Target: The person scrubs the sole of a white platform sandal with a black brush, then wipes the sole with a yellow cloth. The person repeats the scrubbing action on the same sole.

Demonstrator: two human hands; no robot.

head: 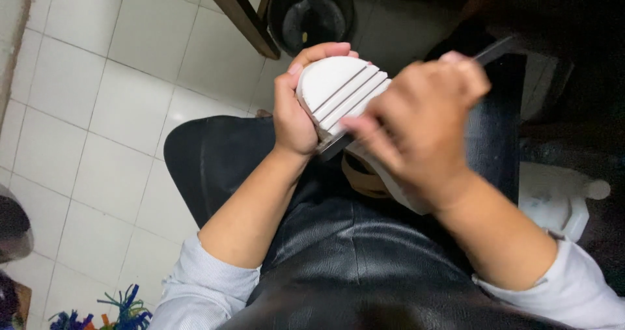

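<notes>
Both hands are kept up over the lap, close together. By the left hand (294, 112) a white shoe sole (338, 86) is gripped from the side, thumb under and fingers curled over the rounded end — so the ridged face is turned up and held steady. The right hand (420, 118) is closed around a thin dark tool (495, 47); its other end is laid against the lower edge of the sole, where a dark strip is seen. The sole is held just above the black apron (351, 252), so scraps are caught by the lap. Behind, a black bucket (311, 14) is set on the tiled floor (117, 96), and a white jug (560, 203) is kept near the right side.
</notes>
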